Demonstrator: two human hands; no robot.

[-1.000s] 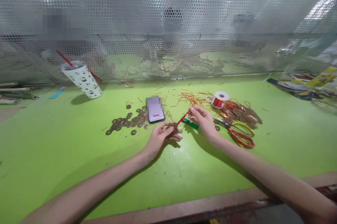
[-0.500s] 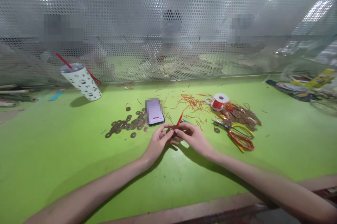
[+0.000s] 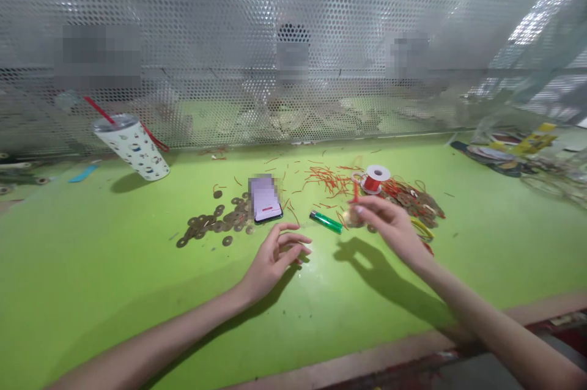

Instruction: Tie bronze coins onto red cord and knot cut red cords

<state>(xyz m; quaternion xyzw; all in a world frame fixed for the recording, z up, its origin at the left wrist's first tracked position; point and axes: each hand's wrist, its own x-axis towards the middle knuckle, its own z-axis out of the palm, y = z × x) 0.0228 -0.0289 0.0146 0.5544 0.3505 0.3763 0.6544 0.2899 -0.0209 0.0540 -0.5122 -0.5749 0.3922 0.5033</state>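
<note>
My right hand (image 3: 389, 225) is raised a little above the green table (image 3: 137, 268) and pinches a small bundle of coins (image 3: 354, 216) tied with red cord, whose red end sticks up. My left hand (image 3: 274, 257) rests near the table with fingers spread and nothing in it. A green lighter (image 3: 325, 222) lies between the two hands. A scatter of loose brass coins (image 3: 215, 222) lies to the left of a phone (image 3: 265, 199).
A red cord spool (image 3: 373, 178) and a heap of strung coins (image 3: 415, 197) lie behind my right hand; scissors (image 3: 422, 232) are partly hidden by it. Red cord scraps (image 3: 328, 179) litter the middle. A patterned cup (image 3: 131, 144) with a straw stands far left before a perforated metal screen (image 3: 293, 41).
Both hands were together on the coin bundle; now my left hand has let go and opened, and my right hand has carried the bundle up and to the right.
</note>
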